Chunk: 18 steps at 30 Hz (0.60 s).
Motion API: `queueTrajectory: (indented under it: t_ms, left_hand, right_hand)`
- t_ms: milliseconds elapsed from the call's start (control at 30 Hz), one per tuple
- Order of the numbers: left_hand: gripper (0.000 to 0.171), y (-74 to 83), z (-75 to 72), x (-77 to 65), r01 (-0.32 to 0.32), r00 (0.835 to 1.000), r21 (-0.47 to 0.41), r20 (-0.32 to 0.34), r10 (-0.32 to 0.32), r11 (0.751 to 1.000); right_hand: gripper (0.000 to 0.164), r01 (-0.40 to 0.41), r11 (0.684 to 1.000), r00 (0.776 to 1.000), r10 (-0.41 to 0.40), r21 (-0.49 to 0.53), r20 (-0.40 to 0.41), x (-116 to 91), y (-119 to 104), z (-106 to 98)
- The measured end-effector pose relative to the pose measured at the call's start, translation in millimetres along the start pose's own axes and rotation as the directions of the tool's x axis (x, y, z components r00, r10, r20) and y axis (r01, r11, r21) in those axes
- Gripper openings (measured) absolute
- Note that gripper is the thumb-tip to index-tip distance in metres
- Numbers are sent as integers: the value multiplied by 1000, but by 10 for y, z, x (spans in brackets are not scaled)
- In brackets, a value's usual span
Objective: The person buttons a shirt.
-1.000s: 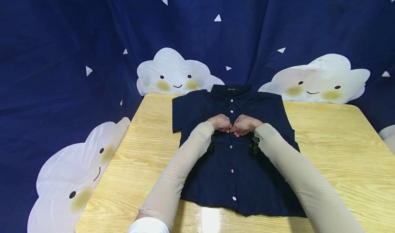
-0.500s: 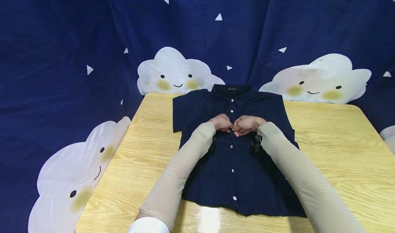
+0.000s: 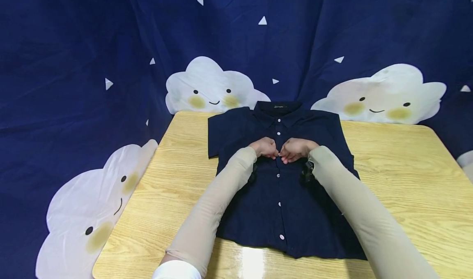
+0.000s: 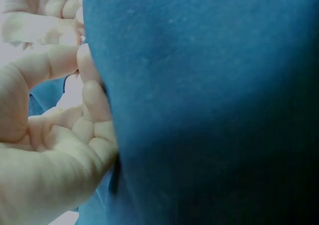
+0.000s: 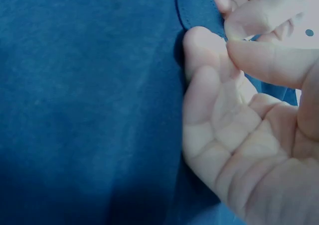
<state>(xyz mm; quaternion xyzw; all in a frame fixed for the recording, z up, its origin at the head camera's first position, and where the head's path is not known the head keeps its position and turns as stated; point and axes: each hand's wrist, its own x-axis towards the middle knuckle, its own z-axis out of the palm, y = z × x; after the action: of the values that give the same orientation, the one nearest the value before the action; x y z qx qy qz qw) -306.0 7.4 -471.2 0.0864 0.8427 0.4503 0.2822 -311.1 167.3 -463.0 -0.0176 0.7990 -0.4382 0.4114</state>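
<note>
A dark navy short-sleeved shirt [image 3: 255,217] lies spread flat, collar [image 3: 279,109] at the far side, with a line of white buttons down its front. My left hand [image 3: 267,147] and my right hand [image 3: 297,149] meet at mid-chest on the front placket, fingertips almost touching. A white button [image 3: 279,155] shows faintly between them. In the left wrist view, thumb and fingers of the left hand [image 4: 60,150] pinch the placket edge. From the right wrist, the right hand [image 5: 254,135] likewise pinches at the placket, thumb against fingers. What exactly lies under the fingertips is hidden.
The shirt rests on a light wooden table [image 3: 402,180] with rounded corners. Behind and to the left hangs a dark blue curtain [image 3: 236,28] printed with white smiling clouds [image 3: 216,81]. Small dark devices sit at both wrists.
Both hands stay at the same place on the placket with tiny finger shifts. A white button now shows between the fingertips. The view has drifted slightly.
</note>
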Motion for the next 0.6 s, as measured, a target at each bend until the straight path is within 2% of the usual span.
queueTrajectory:
  t_ms: [400, 600]
  left_hand:
    - [31, 20, -15, -33, -26, 999, 30, 21, 26, 999]
    - [31, 22, -2, -29, -6, 1000, 40, 4, 6, 999]
  right_hand:
    - [13, 9, 1000, 1000, -9, -23, 11, -51, -17, -17]
    - [13, 37, 999, 999, -36, -28, 25, -72, 4, -11]
